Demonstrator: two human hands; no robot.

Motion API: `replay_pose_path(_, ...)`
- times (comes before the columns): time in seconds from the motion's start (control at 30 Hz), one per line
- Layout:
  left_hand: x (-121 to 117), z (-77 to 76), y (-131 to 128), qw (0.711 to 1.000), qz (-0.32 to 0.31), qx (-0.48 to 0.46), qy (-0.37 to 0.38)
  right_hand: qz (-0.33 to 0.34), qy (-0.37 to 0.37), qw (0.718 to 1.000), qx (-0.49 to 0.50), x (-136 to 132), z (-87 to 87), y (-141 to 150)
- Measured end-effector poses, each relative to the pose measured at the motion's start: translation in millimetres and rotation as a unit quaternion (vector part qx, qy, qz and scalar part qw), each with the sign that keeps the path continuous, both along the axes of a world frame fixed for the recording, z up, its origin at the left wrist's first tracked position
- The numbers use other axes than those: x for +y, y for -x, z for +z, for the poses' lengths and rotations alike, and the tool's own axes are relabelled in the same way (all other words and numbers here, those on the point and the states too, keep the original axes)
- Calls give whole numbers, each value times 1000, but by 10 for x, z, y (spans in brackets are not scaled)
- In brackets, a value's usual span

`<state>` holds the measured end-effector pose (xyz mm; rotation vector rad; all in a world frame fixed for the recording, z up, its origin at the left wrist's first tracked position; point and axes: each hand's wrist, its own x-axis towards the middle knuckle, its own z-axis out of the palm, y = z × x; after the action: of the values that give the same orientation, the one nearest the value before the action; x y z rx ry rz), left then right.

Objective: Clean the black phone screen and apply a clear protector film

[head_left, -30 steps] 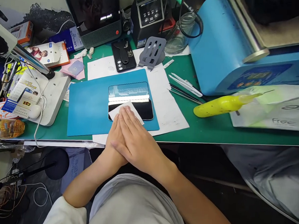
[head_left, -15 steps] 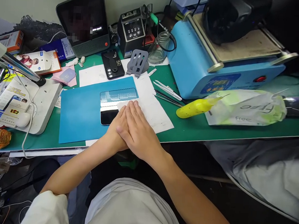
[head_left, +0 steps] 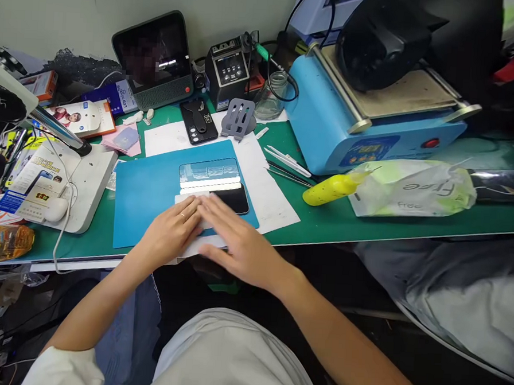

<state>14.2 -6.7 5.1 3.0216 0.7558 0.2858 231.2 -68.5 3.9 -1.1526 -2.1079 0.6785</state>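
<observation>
A phone-sized glossy panel [head_left: 215, 170] lies on the blue mat [head_left: 140, 192]. Its far half looks clear and reflective, its near half black, with a white strip [head_left: 212, 184] across the middle. At the near left corner of the panel, my left hand [head_left: 171, 231], a ring on one finger, presses a white wipe [head_left: 179, 199] with its fingers together and bent. My right hand [head_left: 245, 246] reaches in beside it, its fingertips touching the left fingers and the wipe. The right fingers are stretched out and the thumb stands apart. Both hands partly cover the wipe.
Beyond the mat are a black phone case [head_left: 198, 120], a grey stand [head_left: 238, 120] and a soldering station [head_left: 227, 73]. Tweezers [head_left: 288, 171], a yellow bottle [head_left: 330, 189] and a blue heating machine [head_left: 330, 116] stand right. A white lamp base [head_left: 89, 184] is at left.
Both hands have moved left along the panel, taking the white wipe from its right end to its near left corner. My right hand, earlier laid over the left, now sits beside it.
</observation>
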Motion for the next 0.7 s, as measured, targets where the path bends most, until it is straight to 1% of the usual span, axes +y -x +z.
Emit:
replay_pose_path(0.07,78,16,144,999,-16,-34,-27,-48,-4,999,3,85,14,-257)
replay_pose_path(0.1,116,25,208,998,-20,-41,-40,-77,1,997,2,172,16,-378)
replay_pose_path(0.17,194,57,327,997,-16,-37,-61,-130,12,991,-13,425,4,-572)
replay_pose_path(0.2,235,83,383,997,-7,-30,-69,-149,5,989,-23,578,-10,-637)
replay_pose_path(0.3,362,206,525,997,33,3,-69,-159,-23,984,-77,1026,-78,-701)
replay_pose_path(0.37,461,300,570,997,56,30,-49,-157,-27,982,-101,1234,-143,-672)
replay_pose_path(0.43,587,372,545,995,77,52,-21,-155,-28,981,-112,1345,-217,-629)
replay_pose_path(0.5,747,398,446,993,104,62,7,-151,-40,981,-114,1381,-287,-600)
replay_pose_path(0.57,926,377,303,989,137,56,27,-146,-57,982,-109,1380,-340,-591)
replay_pose_path(0.63,1087,322,172,988,137,51,43,-143,-65,983,-100,1373,-367,-595)
replay_pose_path(0.7,1197,253,100,990,127,38,57,-138,-60,984,-96,1372,-372,-601)
